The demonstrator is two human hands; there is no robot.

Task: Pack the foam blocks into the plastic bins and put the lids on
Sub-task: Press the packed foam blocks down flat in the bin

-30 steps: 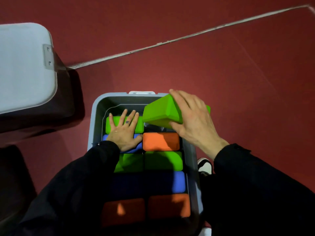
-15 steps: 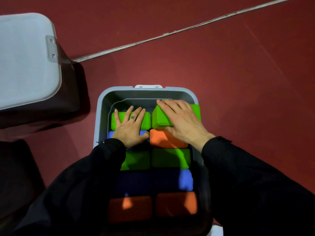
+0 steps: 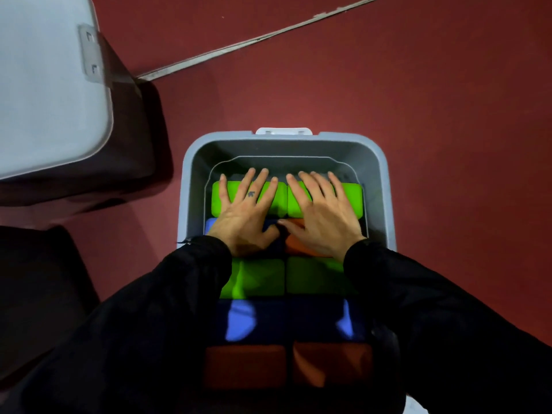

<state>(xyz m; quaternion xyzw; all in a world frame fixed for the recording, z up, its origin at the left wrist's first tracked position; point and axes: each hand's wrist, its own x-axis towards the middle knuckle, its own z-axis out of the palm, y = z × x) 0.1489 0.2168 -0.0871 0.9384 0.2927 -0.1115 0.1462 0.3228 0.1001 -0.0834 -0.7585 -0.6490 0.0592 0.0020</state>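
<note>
While both hands lie flat with fingers spread, grasping nothing, the left hand (image 3: 245, 218) presses the far-left green block (image 3: 222, 201) and the right hand (image 3: 324, 221) presses the far-right green block (image 3: 352, 200). Both blocks sit at the far end of the open grey bin (image 3: 385, 186) on the red floor (image 3: 418, 100), ahead of rows of blue, orange and green foam. A second bin with its lid (image 3: 44, 85) on stands to the left.

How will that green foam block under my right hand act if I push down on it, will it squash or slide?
The green foam block probably squashes slightly: its corners look rounded and soft. It likely won't slide, since it sits wedged between its green neighbour and the bin wall. Your right hand lies flat on it, so it should seat evenly.
</note>
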